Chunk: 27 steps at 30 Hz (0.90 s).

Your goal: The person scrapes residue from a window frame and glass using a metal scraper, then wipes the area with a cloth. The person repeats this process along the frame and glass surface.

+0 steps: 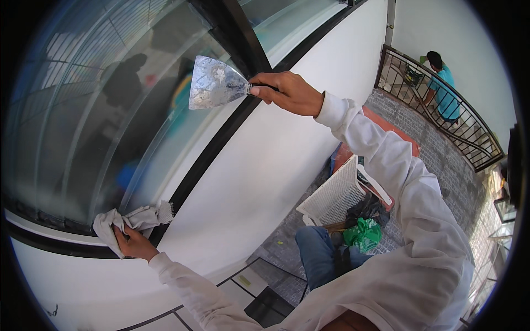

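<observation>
My right hand (290, 92) is closed round the dark handle of a putty knife (218, 83). Its broad metal blade, spotted with pale residue, points left in front of the window glass (83, 127); whether it touches the pane I cannot tell. Lower left, my left hand (134, 243) grips a crumpled grey-white cloth (141, 218). The cloth lies against the bottom corner of the window, over the black frame (215, 146). Reflections and pale streaks show in the glass.
A white wall (265, 160) runs below the frame. On the paved floor stands a white perforated basket (334, 193) beside a green plastic bag (363, 234) and a black bag (367, 209). Behind a dark metal railing (441, 105) a person in a light-blue shirt (443, 91) is crouched or bent.
</observation>
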Motion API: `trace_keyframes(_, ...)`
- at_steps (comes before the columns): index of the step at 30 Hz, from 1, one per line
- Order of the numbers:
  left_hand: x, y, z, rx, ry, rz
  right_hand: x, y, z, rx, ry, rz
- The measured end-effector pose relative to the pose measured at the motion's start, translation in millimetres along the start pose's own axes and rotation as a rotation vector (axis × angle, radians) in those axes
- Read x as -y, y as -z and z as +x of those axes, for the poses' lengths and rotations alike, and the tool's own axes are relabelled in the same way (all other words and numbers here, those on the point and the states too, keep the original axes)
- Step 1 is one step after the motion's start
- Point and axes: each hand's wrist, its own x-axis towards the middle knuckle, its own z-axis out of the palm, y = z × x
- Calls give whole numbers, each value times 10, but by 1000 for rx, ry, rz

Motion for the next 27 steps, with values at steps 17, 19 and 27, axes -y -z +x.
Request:
trace_keyframes(17,-162,-5,32,-34,29,-23,369,171,737,115,44,-434)
trace_keyframes(19,-162,-5,24,-36,45,-17,337,191,745,51,-41,-489)
trace_keyframes(27,-128,9,41,-9,35,-41,153,127,810,97,-179,-215)
